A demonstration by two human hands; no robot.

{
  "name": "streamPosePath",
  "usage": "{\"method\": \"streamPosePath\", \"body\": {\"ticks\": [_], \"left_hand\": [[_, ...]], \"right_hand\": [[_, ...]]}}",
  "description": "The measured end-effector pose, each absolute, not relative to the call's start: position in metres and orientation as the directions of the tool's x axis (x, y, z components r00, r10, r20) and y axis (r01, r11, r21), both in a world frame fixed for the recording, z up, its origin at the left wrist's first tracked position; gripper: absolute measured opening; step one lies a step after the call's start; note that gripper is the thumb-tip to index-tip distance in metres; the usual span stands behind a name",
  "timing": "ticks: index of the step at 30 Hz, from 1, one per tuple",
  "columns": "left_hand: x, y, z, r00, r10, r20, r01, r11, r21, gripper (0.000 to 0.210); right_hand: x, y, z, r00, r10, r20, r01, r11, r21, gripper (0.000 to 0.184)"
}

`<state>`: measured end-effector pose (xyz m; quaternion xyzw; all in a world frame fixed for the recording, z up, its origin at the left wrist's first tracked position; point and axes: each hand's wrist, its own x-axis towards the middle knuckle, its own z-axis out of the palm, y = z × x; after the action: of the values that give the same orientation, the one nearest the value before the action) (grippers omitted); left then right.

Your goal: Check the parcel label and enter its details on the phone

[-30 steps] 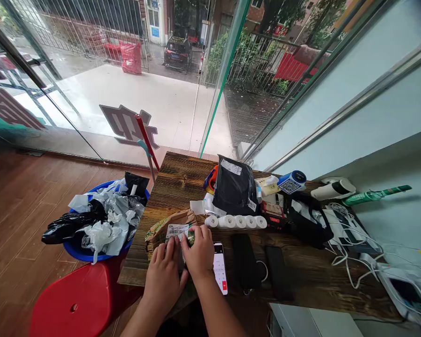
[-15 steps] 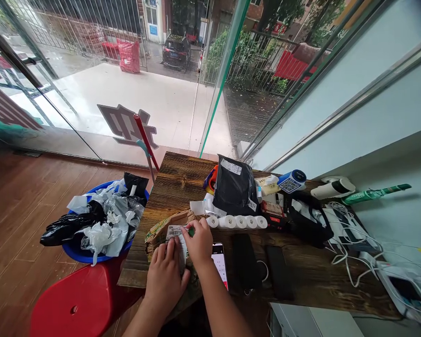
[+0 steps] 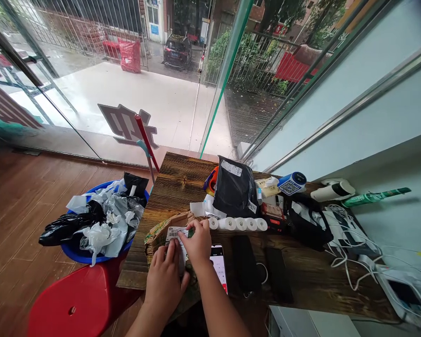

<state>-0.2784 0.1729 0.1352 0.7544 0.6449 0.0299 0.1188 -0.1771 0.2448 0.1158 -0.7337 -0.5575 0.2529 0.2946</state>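
right grip: right hand, thumb and forefinger brought close together at the label's right edge; whether an edge is caught between them, cannot tell.
left grip: left hand, not clenched, fingers extended and resting on the label.
label: one, printed, face up on the parcel.
parcel: one, brown, patterned, creased, on the counter under both hands.
condition, as judged: parcel in place, both hands on it; label still on. any lifted edge or opening is hidden by the fingers.
phone: lit, four o'clock of parcel.
white rolls: a row, three o'clock.
black package: labelled, two o'clock.
blue basin: heaped with discarded wrappings, nine o'clock, off the counter.
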Motion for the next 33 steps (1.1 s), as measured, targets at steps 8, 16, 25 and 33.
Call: {"method": "streamPosePath", "body": {"ticks": [8, 16, 25, 33], "left_hand": [[-0.278, 0.178, 0.146, 0.190, 0.972, -0.135, 0.970, -0.165, 0.180, 0.060], [-0.276, 0.177, 0.151, 0.222, 0.965, -0.142, 0.966, -0.197, 0.167, 0.064], [-0.275, 0.178, 0.153, 0.249, 0.959, -0.132, 0.965, -0.235, 0.117, 0.063], [-0.275, 0.177, 0.154, 0.255, 0.960, -0.116, 0.964, -0.243, 0.104, 0.062]], "right_hand": [[-0.159, 0.241, 0.106, 0.216, 0.973, 0.085, 0.563, -0.053, -0.825, 0.011], [-0.047, 0.118, 0.071, 0.223, 0.949, 0.224, 0.676, 0.014, -0.736, 0.017], [-0.044, 0.073, 0.050, -0.122, 0.983, 0.137, 0.791, 0.179, -0.585, 0.031], [-0.054, 0.076, 0.048, -0.139, 0.985, 0.103, 0.798, 0.173, -0.578, 0.040]]}}
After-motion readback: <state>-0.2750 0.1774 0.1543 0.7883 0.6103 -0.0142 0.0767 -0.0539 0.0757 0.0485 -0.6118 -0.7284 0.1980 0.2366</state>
